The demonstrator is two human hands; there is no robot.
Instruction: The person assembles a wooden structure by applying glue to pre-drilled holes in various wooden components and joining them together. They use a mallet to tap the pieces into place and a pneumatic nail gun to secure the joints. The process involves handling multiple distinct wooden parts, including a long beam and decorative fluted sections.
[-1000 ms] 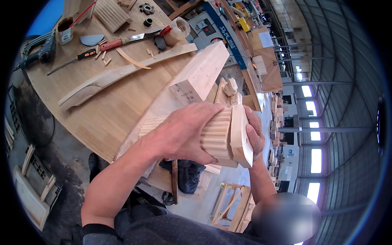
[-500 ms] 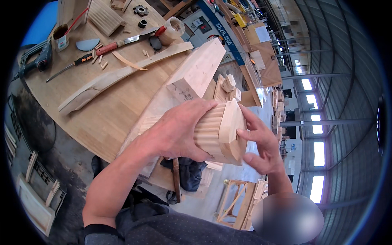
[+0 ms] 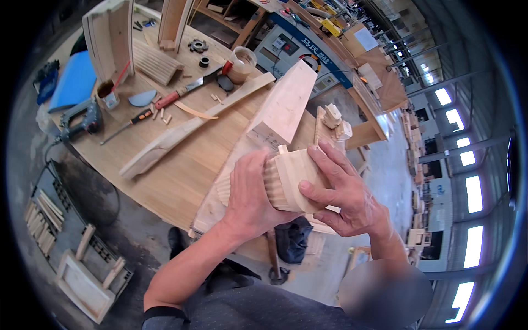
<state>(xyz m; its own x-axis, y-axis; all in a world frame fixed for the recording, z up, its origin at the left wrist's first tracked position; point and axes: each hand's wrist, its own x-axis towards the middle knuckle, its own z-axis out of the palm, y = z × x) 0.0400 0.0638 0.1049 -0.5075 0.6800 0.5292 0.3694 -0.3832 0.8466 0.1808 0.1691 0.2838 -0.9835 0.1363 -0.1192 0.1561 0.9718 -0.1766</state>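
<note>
A pale fluted wooden block (image 3: 274,184) with a smooth, angled end cap (image 3: 300,175) is held over the near edge of the workbench. My left hand (image 3: 247,190) is wrapped round its ribbed body, covering much of it. On the other end lies my right hand (image 3: 349,195), its fingers bent over the cap's face and edges, so that part of the cap is hidden. A small wooden tab (image 3: 283,149) sticks up at the cap's upper edge. Just beyond my hands, a thick squared timber (image 3: 286,104) rests on the bench.
On the workbench (image 3: 170,184) lie a long curved wooden piece (image 3: 187,132), a screwdriver (image 3: 129,125), a red-handled knife (image 3: 168,100), several dowels and a cordless drill (image 3: 82,121). A plastic tub (image 3: 242,63) stands farther back. Dark cloth (image 3: 292,239) hangs beneath my hands.
My view has shifted, so the bench shows lower and farther right. My right hand has closed in on the end cap, and the block has turned slightly in my hands.
</note>
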